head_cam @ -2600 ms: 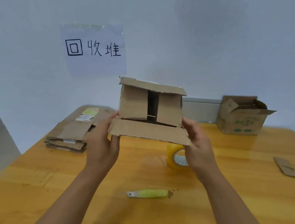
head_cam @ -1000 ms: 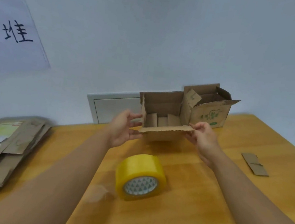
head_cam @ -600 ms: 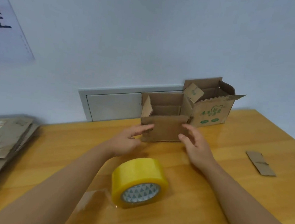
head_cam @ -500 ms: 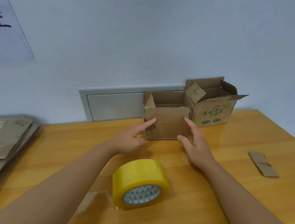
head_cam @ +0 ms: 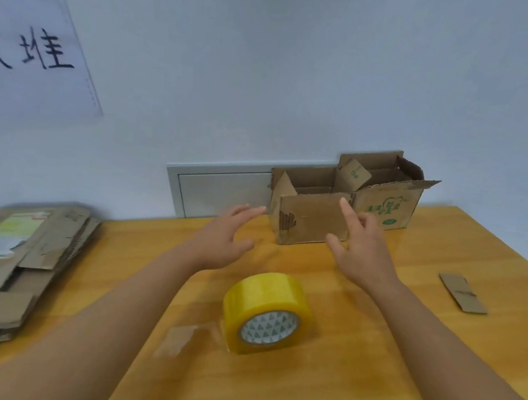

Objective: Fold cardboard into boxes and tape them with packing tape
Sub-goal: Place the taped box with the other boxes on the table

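Note:
A small plain cardboard box (head_cam: 308, 217) stands upright with its top flaps open at the far side of the yellow wooden table (head_cam: 438, 337). It sits against a larger open box with green print (head_cam: 388, 205). My left hand (head_cam: 223, 239) hovers open just left of the small box, not touching it. My right hand (head_cam: 361, 248) is open in front of its right corner, fingers spread, holding nothing. A roll of yellow packing tape (head_cam: 267, 313) stands on edge on the table between my forearms, a loose clear strip trailing to its left.
A stack of flattened cardboard (head_cam: 5, 264) lies at the table's left edge. A small cardboard scrap (head_cam: 462, 292) lies at the right. A white wall panel (head_cam: 220, 191) sits behind the boxes, and a paper sign (head_cam: 32, 48) hangs on the wall.
I set the small box down on the table beside the printed box. Both hands have let go of it and drawn back slightly, open.

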A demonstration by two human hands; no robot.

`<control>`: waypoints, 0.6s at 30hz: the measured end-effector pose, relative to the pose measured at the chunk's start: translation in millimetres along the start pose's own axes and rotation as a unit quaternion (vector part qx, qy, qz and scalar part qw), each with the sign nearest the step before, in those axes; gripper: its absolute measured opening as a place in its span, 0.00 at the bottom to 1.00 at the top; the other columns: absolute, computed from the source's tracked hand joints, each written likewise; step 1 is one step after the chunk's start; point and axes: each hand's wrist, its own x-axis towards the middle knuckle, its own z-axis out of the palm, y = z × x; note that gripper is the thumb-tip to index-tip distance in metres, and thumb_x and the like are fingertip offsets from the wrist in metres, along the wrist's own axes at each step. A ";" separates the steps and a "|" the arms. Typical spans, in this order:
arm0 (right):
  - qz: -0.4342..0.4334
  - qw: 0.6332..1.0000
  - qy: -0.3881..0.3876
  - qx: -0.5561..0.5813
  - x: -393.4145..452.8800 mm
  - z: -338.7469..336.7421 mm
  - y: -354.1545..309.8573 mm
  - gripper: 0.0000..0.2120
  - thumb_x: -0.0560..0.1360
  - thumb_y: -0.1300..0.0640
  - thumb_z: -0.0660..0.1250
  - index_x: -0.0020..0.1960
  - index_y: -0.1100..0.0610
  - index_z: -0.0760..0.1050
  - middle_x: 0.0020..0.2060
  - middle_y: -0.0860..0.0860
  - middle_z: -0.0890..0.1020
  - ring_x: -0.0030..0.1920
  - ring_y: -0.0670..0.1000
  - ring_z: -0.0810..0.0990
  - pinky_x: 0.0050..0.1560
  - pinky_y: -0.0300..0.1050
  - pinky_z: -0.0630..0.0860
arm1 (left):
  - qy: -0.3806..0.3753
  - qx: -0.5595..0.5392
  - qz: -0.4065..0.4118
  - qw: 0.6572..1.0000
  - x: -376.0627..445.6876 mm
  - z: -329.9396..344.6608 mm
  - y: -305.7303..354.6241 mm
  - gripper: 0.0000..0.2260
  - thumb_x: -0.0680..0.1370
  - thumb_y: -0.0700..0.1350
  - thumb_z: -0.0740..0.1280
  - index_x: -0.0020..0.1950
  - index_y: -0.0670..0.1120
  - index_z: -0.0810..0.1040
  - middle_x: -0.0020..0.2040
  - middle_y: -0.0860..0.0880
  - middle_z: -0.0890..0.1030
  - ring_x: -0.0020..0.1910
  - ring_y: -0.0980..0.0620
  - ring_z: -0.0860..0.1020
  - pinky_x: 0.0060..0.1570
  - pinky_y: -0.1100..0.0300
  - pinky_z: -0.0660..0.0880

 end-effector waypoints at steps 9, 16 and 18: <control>-0.234 0.971 0.051 -0.029 -90.7 -14.4 -167.6 0.33 0.75 0.37 0.51 0.78 0.45 0.59 0.67 0.53 0.69 0.71 0.57 0.62 0.66 0.58 0.64 | 0.170 0.103 -0.076 0.977 -171.6 -63.0 -23.3 0.23 0.81 0.49 0.64 0.76 0.55 0.66 0.75 0.53 0.65 0.64 0.46 0.73 0.65 0.51 0.70; -0.313 0.941 -0.119 -0.040 -175.4 76.0 -235.5 0.34 0.75 0.34 0.48 0.79 0.42 0.53 0.73 0.52 0.63 0.75 0.55 0.55 0.71 0.57 0.58 | 0.179 0.158 -0.151 0.959 -285.9 -54.0 -77.6 0.23 0.79 0.50 0.66 0.74 0.52 0.70 0.71 0.52 0.69 0.70 0.50 0.68 0.67 0.51 0.69; -0.316 0.929 -0.181 -0.067 -190.1 101.2 -245.5 0.31 0.79 0.35 0.50 0.79 0.41 0.49 0.75 0.52 0.59 0.76 0.55 0.51 0.73 0.57 0.54 | 0.175 0.185 -0.173 0.951 -301.7 -54.4 -92.3 0.23 0.79 0.50 0.66 0.74 0.52 0.69 0.72 0.51 0.69 0.70 0.50 0.67 0.68 0.53 0.66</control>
